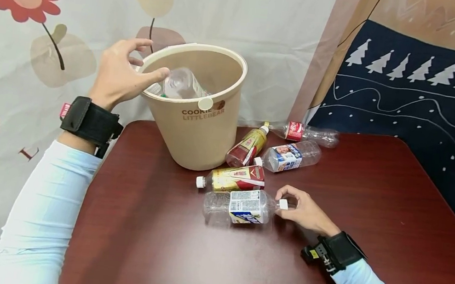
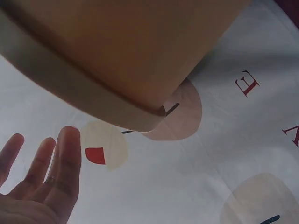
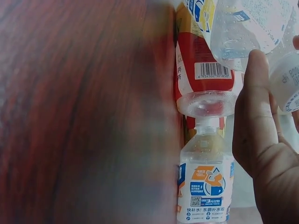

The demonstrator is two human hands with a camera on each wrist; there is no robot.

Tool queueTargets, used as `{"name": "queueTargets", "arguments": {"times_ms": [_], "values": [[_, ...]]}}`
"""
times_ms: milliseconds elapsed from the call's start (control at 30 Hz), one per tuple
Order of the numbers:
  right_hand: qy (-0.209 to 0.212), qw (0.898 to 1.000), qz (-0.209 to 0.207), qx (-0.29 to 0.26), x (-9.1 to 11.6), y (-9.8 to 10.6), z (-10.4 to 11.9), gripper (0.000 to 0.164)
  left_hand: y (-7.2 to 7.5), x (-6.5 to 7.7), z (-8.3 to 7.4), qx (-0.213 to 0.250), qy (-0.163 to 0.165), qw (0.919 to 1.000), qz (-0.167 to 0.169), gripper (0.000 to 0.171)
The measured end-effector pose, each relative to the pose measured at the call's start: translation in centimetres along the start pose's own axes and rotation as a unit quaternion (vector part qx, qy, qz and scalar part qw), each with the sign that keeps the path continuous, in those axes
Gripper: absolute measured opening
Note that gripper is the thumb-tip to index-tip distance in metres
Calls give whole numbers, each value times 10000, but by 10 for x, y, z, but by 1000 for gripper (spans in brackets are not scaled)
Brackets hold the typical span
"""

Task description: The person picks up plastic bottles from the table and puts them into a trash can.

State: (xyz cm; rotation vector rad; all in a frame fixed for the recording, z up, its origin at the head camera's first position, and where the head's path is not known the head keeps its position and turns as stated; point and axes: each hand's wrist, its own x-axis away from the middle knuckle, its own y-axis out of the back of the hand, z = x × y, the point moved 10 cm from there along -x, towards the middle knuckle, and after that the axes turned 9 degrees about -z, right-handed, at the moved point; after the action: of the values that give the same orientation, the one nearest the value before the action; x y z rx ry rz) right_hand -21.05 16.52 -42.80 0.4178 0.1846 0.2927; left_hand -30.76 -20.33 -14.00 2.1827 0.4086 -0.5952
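Observation:
My left hand (image 1: 124, 71) is at the left rim of the beige bucket (image 1: 195, 134), fingers spread and thumb reaching over the edge. Nothing is held in it. Beside the thumb, a clear plastic bottle (image 1: 181, 83) lies inside the bucket. In the left wrist view, the fingers (image 2: 67, 163) stand apart from the bucket's outer wall. On the table, my right hand (image 1: 305, 210) pinches the neck of a clear plastic bottle (image 1: 245, 206) by its white cap (image 3: 286, 81). This bottle lies on its side, with a white and blue label.
Behind the pinched bottle lies a yellow and red bottle (image 1: 238, 178). Another yellow and red bottle (image 1: 248, 146) leans by the bucket. A clear labelled bottle (image 1: 290, 156) and a red-labelled bottle (image 1: 295, 131) lie farther back on the dark red table (image 1: 150, 245). Printed cloth (image 1: 279, 41) hangs behind.

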Motion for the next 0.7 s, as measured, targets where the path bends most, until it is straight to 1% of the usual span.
{"name": "queueTargets", "arguments": {"times_ms": [133,300,467,533,600,700], "values": [[-20,10000,45,0,-1,-2,0,23,1,0,0,32,33,10000,34,67],[-81,9999,65,-14,-1,-4,-2,23,-4,2,2,-25,-21,9999,157,66],[-63,10000,56,5,-1,-4,-3,23,-2,4,4,23,77,9999,124,63],[-43,10000,51,10,-1,-4,-3,23,1,7,3,94,52,9999,20,60],[-28,10000,30,-15,-1,-4,-3,23,2,11,2,238,-57,9996,-149,55],[-41,9999,4,-101,0,-4,-4,23,4,20,0,434,-345,9973,-491,45]]}}
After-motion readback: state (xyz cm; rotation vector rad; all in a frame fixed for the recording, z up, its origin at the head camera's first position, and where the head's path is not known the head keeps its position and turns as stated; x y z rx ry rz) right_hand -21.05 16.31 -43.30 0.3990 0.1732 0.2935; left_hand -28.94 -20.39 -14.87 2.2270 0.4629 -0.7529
